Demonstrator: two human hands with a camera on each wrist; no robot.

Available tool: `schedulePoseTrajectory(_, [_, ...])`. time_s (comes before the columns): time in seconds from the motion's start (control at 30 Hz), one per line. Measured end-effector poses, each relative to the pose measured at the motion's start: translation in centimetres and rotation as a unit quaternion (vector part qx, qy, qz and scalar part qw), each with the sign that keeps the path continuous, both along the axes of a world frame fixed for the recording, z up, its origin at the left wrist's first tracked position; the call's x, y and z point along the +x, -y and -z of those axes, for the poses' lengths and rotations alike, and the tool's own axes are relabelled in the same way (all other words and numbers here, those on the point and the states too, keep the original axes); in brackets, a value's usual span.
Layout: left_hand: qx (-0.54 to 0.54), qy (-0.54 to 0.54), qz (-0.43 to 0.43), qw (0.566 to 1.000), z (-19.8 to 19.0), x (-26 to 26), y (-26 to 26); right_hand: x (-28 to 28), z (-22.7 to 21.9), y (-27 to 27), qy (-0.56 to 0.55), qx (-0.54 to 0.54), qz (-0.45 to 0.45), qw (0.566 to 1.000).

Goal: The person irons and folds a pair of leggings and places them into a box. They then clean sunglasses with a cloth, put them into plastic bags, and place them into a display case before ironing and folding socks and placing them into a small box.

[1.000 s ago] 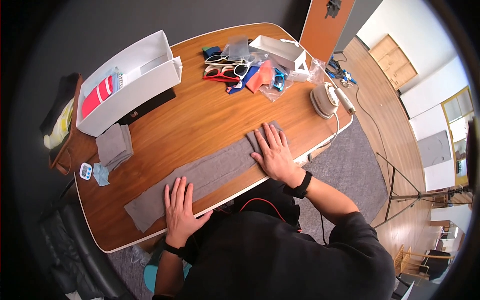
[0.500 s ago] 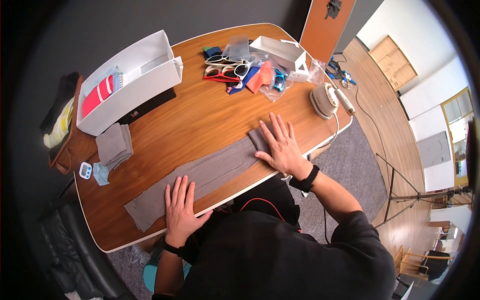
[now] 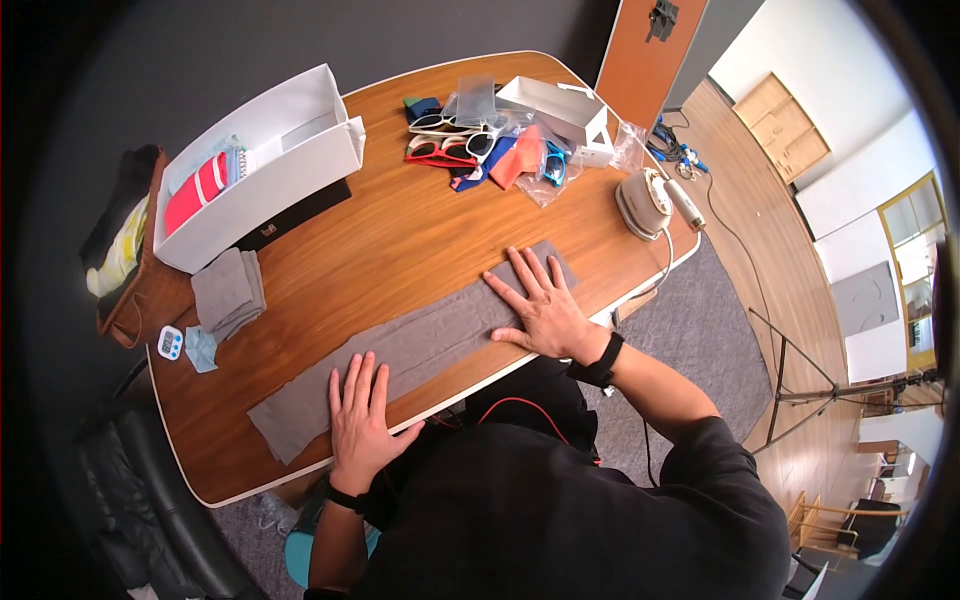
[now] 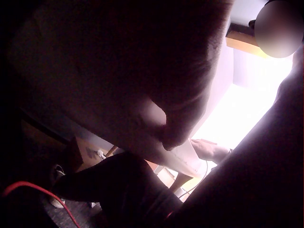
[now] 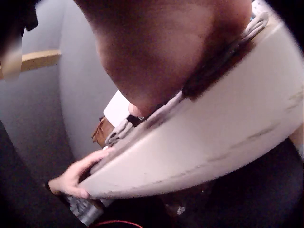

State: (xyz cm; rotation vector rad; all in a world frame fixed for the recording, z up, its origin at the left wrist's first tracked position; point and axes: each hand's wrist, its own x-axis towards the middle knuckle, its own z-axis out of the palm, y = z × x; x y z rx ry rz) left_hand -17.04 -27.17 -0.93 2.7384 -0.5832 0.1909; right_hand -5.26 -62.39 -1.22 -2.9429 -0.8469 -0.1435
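A long strip of grey cloth (image 3: 430,335) lies across the front of the table, with a doubled-over right end. My right hand (image 3: 550,315) rests palm down on that end, fingers spread and thumb out to the left. Near the left end, my left hand (image 3: 362,425) lies with straight fingers on the cloth and its thumb by the table edge. In the right wrist view, layered cloth edges show beside the right palm (image 5: 171,52). The left wrist view is dark, with the left hand (image 4: 185,104) mostly in shadow.
A folded grey stack (image 3: 228,290), a timer (image 3: 170,343) and a white box (image 3: 270,180) stand at left. Sunglasses (image 3: 445,150) and plastic bags lie at the back, near an open white carton (image 3: 555,110). A small iron (image 3: 645,205) with its cord stands at right.
My right hand shifted right toward the cloth's end, then came back left and now lies over the doubled part. The left hand has stayed in place.
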Motion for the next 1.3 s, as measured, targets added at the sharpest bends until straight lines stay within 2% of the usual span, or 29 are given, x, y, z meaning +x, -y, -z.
schedulePoseTrajectory(0.13, [-0.003,0.002,0.002,1.0,0.2,0.0,-0.2,1.6,-0.1,2.1,0.048,0.069,0.042,0.996])
schedulePoseTrajectory(0.2, [-0.003,0.001,0.001,1.0,0.2,0.0,-0.1,2.6,-0.6,3.7,0.014,0.2,0.244,0.949])
schedulePoseTrajectory(0.23, [-0.003,0.002,0.002,1.0,0.1,0.0,-0.1,3.0,-1.0,4.4,0.014,0.2,0.244,0.949])
schedulePoseTrajectory(0.3, [-0.004,0.002,0.003,1.0,0.1,0.1,-0.1,3.4,-1.9,5.4,-0.102,0.19,0.336,0.917])
schedulePoseTrajectory(0.4, [-0.005,0.004,0.006,1.0,0.1,0.0,-0.2,3.3,-2.4,5.3,-0.131,0.133,0.33,0.925])
schedulePoseTrajectory(0.53, [-0.012,0.014,0.011,1.0,-0.1,0.0,-0.3,4.4,-2.2,6.5,-0.179,0.177,0.323,0.912])
schedulePoseTrajectory(0.63, [-0.021,0.017,0.013,1.0,-0.2,-0.1,-0.4,4.9,-2.6,8.5,-0.162,0.22,0.318,0.908])
schedulePoseTrajectory(0.73, [-0.023,0.022,0.018,0.999,-0.1,-0.1,-0.4,6.0,-2.7,11.2,-0.149,0.212,0.355,0.898])
schedulePoseTrajectory(0.87, [-0.024,0.024,0.02,0.999,-0.1,-0.1,-0.3,7.2,-1.3,15.3,-0.094,0.218,0.36,0.902])
schedulePoseTrajectory(0.97, [-0.023,0.019,0.018,0.999,-0.2,0.0,-0.2,7.2,-2.1,15.6,-0.067,0.218,0.357,0.906])
schedulePoseTrajectory(1.13, [-0.02,0.022,0.018,0.999,-0.1,-0.1,-0.2,5.5,-6.3,10.6,-0.066,0.28,0.328,0.9])
schedulePoseTrajectory(1.2, [-0.018,0.021,0.019,0.999,-0.2,-0.1,-0.2,4.7,-6.6,8.7,-0.025,0.266,0.282,0.921])
schedulePoseTrajectory(1.3, [-0.018,0.022,0.02,0.999,-0.2,-0.1,-0.2,3.1,-7.2,4.8,-0.028,0.24,0.263,0.934])
